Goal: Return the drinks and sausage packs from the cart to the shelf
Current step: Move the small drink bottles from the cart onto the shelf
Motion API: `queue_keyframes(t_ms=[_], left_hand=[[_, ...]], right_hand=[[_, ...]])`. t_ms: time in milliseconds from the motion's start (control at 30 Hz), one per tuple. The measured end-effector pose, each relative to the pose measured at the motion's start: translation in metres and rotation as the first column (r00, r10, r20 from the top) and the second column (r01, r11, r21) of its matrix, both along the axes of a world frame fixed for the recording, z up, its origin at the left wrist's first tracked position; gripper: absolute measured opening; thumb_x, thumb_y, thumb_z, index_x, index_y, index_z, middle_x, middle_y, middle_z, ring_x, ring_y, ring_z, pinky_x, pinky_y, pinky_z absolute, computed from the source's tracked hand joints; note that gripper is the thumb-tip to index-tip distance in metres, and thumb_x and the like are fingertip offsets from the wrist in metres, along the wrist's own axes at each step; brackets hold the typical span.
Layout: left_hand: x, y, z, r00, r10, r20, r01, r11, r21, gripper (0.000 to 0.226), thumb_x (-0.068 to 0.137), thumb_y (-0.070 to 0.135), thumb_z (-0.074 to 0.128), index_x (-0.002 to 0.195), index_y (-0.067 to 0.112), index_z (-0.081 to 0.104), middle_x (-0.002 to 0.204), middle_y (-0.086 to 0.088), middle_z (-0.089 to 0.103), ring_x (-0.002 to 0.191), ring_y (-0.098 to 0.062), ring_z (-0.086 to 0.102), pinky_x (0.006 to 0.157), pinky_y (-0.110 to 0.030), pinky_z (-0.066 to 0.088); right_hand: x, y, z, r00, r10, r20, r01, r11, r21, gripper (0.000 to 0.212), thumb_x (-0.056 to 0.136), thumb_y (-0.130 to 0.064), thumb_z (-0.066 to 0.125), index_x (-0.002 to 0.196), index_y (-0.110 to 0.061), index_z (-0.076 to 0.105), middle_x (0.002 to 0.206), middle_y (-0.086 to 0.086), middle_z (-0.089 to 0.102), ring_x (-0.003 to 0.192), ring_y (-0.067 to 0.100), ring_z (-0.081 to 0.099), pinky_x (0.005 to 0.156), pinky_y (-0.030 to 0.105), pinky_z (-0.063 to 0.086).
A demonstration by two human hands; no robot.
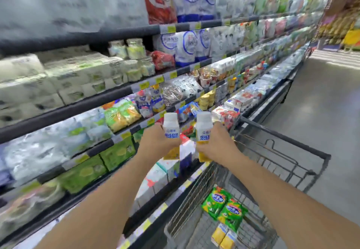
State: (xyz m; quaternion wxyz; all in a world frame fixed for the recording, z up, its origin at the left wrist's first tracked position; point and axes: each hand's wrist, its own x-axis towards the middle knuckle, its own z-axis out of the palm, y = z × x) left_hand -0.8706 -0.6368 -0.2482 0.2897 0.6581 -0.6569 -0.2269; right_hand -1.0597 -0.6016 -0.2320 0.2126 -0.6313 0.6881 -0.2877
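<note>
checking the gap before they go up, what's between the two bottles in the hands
In the head view nothing held lies between the left bottle and right bottle; only shelf cartons show behind.

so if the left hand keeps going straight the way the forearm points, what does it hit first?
Probably the shelf edge with its yellow price tags, or the packs just behind it. The left hand grips a white bottle aimed up and forward at the chiller. Depth is unclear from one view.
</note>
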Motion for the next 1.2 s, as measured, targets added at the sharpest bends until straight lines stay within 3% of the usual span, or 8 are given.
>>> queue_keyframes(t_ms=[133,400,533,633,767,900,1033,1200], left_hand=[[0.092,0.051,0.029,0.988,0.154,0.032,-0.153,0.987,-0.042,0.045,0.062,0.05,0.083,0.09,0.019,0.066,0.08,0.001,0.071,0.07,-0.014,0.067,0.063,-0.036,0.058],[0.286,0.18,0.065,0.854,0.518,0.036,-0.512,0.851,-0.115,0.039,0.065,0.045,0.082,0.09,0.021,0.065,0.075,0.009,0.065,0.073,-0.012,0.063,0.056,-0.025,0.046],[0.378,0.259,0.072,0.787,0.617,0.026,-0.608,0.782,-0.138,0.033,0.065,0.041,0.084,0.083,0.024,0.062,0.071,0.012,0.063,0.068,-0.005,0.062,0.054,-0.022,0.044],[0.444,0.311,0.076,0.739,0.672,0.046,-0.658,0.735,-0.164,0.03,0.064,0.041,0.084,0.078,0.027,0.061,0.069,0.012,0.063,0.067,-0.009,0.064,0.051,-0.022,0.042],[0.522,0.374,0.08,0.673,0.738,0.043,-0.724,0.67,-0.166,0.039,0.065,0.044,0.083,0.089,0.023,0.06,0.079,0.006,0.067,0.074,-0.013,0.066,0.059,-0.027,0.05],[0.584,0.432,0.079,0.579,0.812,0.072,-0.795,0.582,-0.172,0.052,0.062,0.05,0.082,0.098,0.018,0.062,0.085,0.002,0.069,0.077,-0.017,0.068,0.065,-0.035,0.057],[0.628,0.472,0.081,0.471,0.879,0.078,-0.865,0.477,-0.153,0.041,0.066,0.044,0.083,0.086,0.016,0.061,0.081,0.0,0.067,0.076,-0.017,0.066,0.065,-0.034,0.056],[0.662,0.492,0.074,0.393,0.919,0.005,-0.909,0.39,-0.148,0.051,0.058,0.051,0.084,0.094,0.019,0.066,0.082,0.004,0.07,0.077,-0.013,0.068,0.06,-0.029,0.054]], right_hand=[[0.084,0.012,0.027,0.977,0.215,-0.004,-0.215,0.976,-0.014,0.064,0.072,-0.027,0.083,0.118,-0.011,0.041,0.109,0.008,0.053,0.101,0.028,0.058,0.082,0.043,0.055],[0.292,0.075,0.055,0.848,0.529,-0.018,-0.529,0.844,-0.087,0.064,0.074,-0.028,0.083,0.118,-0.01,0.041,0.113,0.009,0.053,0.102,0.029,0.059,0.084,0.046,0.056],[0.408,0.132,0.06,0.755,0.656,-0.019,-0.654,0.749,-0.11,0.06,0.076,-0.029,0.081,0.118,-0.01,0.042,0.107,0.004,0.048,0.097,0.023,0.055,0.078,0.037,0.05],[0.485,0.174,0.063,0.682,0.73,0.038,-0.723,0.681,-0.112,0.054,0.075,-0.024,0.08,0.113,-0.013,0.043,0.104,0.002,0.046,0.091,0.019,0.053,0.068,0.03,0.046],[0.57,0.219,0.069,0.623,0.78,0.054,-0.771,0.624,-0.127,0.049,0.074,-0.021,0.081,0.103,-0.014,0.042,0.101,0.008,0.053,0.089,0.024,0.06,0.071,0.038,0.054],[0.637,0.258,0.072,0.545,0.838,-0.009,-0.829,0.537,-0.157,0.044,0.076,-0.016,0.082,0.087,-0.018,0.039,0.094,0.005,0.049,0.082,0.02,0.052,0.064,0.029,0.043],[0.695,0.286,0.069,0.463,0.886,-0.012,-0.875,0.455,-0.168,0.047,0.076,-0.019,0.081,0.097,-0.019,0.04,0.107,0.01,0.052,0.095,0.026,0.058,0.07,0.032,0.048],[0.752,0.301,0.056,0.397,0.918,0.017,-0.901,0.393,-0.186,0.044,0.076,-0.021,0.079,0.101,-0.018,0.042,0.104,0.006,0.048,0.092,0.022,0.055,0.052,0.019,0.033]])
